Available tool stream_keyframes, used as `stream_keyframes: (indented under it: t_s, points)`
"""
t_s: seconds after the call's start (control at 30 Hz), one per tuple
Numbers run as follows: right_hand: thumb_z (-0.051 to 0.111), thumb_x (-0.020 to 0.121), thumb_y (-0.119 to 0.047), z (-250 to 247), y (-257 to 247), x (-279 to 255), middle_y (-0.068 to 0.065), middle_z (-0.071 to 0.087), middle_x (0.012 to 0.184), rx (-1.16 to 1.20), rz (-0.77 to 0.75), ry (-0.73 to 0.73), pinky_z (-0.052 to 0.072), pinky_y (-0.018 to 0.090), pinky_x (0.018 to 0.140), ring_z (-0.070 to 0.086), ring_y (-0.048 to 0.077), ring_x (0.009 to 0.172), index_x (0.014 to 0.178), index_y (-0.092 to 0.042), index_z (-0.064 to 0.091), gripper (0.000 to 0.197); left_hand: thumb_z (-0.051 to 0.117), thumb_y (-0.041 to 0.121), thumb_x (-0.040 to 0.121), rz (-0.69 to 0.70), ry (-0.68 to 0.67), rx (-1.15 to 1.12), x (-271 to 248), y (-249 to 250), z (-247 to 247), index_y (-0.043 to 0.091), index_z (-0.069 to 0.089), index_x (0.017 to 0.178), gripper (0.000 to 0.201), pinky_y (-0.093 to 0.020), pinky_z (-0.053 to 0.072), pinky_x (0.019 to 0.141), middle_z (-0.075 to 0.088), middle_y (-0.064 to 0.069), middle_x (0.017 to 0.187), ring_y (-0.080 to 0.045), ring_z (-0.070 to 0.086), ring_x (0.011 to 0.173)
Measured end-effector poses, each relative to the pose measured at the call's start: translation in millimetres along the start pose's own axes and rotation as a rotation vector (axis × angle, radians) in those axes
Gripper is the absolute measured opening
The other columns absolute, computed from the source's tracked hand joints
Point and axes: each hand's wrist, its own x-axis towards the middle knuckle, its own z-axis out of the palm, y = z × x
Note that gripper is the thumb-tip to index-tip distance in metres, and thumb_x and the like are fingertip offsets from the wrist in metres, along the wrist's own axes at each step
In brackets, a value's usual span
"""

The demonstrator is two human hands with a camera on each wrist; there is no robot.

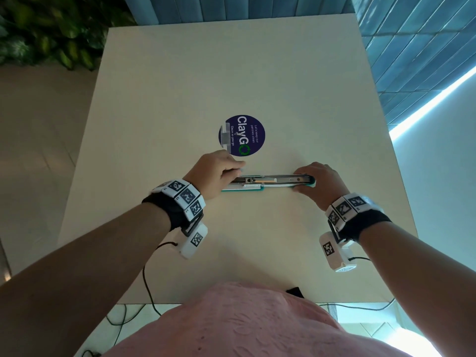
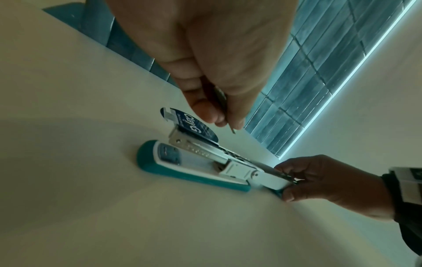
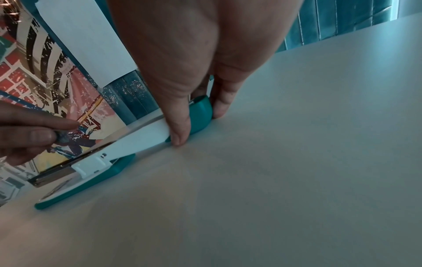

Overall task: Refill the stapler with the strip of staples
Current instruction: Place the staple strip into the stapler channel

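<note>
A teal and white stapler [image 1: 268,182] lies opened out flat on the cream table [image 1: 231,73], its metal magazine [image 2: 198,151] facing up. My left hand [image 1: 238,170] hovers over the stapler's left end and pinches a short strip of staples [image 2: 224,106] between thumb and fingers, just above the magazine. My right hand [image 1: 301,181] grips the swung-back top cover [image 3: 200,112] at the right end, thumb on the near side, fingers on the far side, holding it down on the table. The strip's far part is hidden inside the left hand's fingers.
A round dark-blue sticker [image 1: 242,135] is stuck on the table just beyond the left hand. Green plants [image 1: 51,29] stand past the far left corner, and a teal tiled wall [image 1: 412,47] runs along the right. Cables [image 1: 149,292] hang off the table's near edge.
</note>
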Motion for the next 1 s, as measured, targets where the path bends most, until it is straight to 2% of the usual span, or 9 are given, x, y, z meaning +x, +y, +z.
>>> stream_keyframes:
  t_s: [0.17,0.27,0.3,0.43,0.53,0.6,0.83,0.9,1.0]
  points:
    - [0.074,0.074,-0.021,0.6,1.1,0.6,0.003,0.065,0.091,-0.002,-0.006,0.005,0.035,0.028,0.077,0.052,0.02,0.086,0.097,-0.023,0.068,0.024,0.063,0.012,0.085,0.018,0.014,-0.02,-6.4,-3.1,10.0,0.01,0.067,0.107,0.023,-0.002,0.038,0.069,0.064,-0.007,0.093,-0.015,0.058,0.07]
    - [0.074,0.074,-0.02,-0.5,1.3,0.8,0.003,0.066,0.093,-0.002,-0.004,-0.001,0.036,0.028,0.078,0.05,0.018,0.085,0.097,-0.023,0.068,0.023,0.061,0.012,0.085,0.065,-0.022,0.034,-9.9,-6.1,11.9,0.012,0.069,0.104,0.02,-0.016,0.042,0.072,0.065,-0.006,0.095,-0.014,0.058,0.077]
    - [0.074,0.074,-0.02,-0.7,1.1,0.7,0.003,0.066,0.093,-0.001,-0.003,-0.002,0.036,0.028,0.079,0.05,0.018,0.086,0.097,-0.023,0.068,0.024,0.061,0.012,0.085,0.068,-0.027,0.046,-10.2,-7.7,12.2,0.013,0.069,0.103,0.02,-0.017,0.042,0.073,0.066,-0.006,0.096,-0.012,0.057,0.079]
    - [0.075,0.074,-0.021,-0.6,0.8,0.2,0.004,0.066,0.094,-0.005,-0.003,0.002,0.039,0.029,0.08,0.054,0.021,0.088,0.098,-0.023,0.068,0.025,0.062,0.01,0.084,0.043,0.004,0.023,-9.5,-11.9,12.6,0.013,0.07,0.099,0.018,-0.002,0.037,0.071,0.067,-0.006,0.097,-0.011,0.058,0.079]
    - [0.075,0.074,-0.022,-0.7,0.4,-0.4,0.004,0.066,0.093,-0.01,-0.002,-0.003,0.04,0.03,0.08,0.055,0.023,0.089,0.097,-0.023,0.067,0.025,0.063,0.007,0.083,0.038,0.017,-0.024,-9.5,-12.7,14.0,0.011,0.07,0.098,0.017,-0.002,0.039,0.071,0.068,-0.007,0.095,-0.014,0.061,0.078]
    - [0.075,0.074,-0.022,-0.7,0.4,0.0,0.003,0.066,0.093,-0.011,-0.002,-0.005,0.041,0.03,0.08,0.055,0.023,0.089,0.097,-0.023,0.067,0.024,0.063,0.005,0.082,0.029,0.024,-0.059,-9.2,-12.7,14.2,0.01,0.07,0.097,0.017,-0.006,0.042,0.072,0.068,-0.008,0.094,-0.016,0.062,0.079]
    - [0.074,0.075,-0.022,-0.5,0.6,0.2,0.003,0.066,0.094,-0.012,-0.001,-0.007,0.039,0.029,0.079,0.054,0.022,0.088,0.099,-0.022,0.067,0.025,0.063,0.005,0.081,-0.011,0.019,-0.095,-8.1,-11.9,13.9,0.011,0.068,0.093,0.014,-0.031,0.054,0.076,0.069,-0.008,0.093,-0.018,0.065,0.081]
    - [0.074,0.075,-0.022,-0.4,1.0,0.4,0.003,0.066,0.094,-0.01,0.0,-0.007,0.038,0.029,0.08,0.053,0.02,0.087,0.099,-0.022,0.067,0.025,0.063,0.004,0.081,-0.025,0.007,-0.098,-7.0,-11.7,14.2,0.01,0.067,0.092,0.013,-0.028,0.054,0.077,0.069,-0.008,0.093,-0.018,0.065,0.083]
    - [0.074,0.075,-0.022,-0.1,1.3,0.2,0.003,0.065,0.094,-0.006,0.001,-0.004,0.035,0.027,0.079,0.052,0.02,0.087,0.1,-0.022,0.067,0.026,0.063,0.003,0.08,-0.049,-0.015,-0.103,-4.8,-11.4,14.5,0.009,0.066,0.091,0.013,-0.011,0.049,0.076,0.068,-0.009,0.093,-0.018,0.065,0.083]
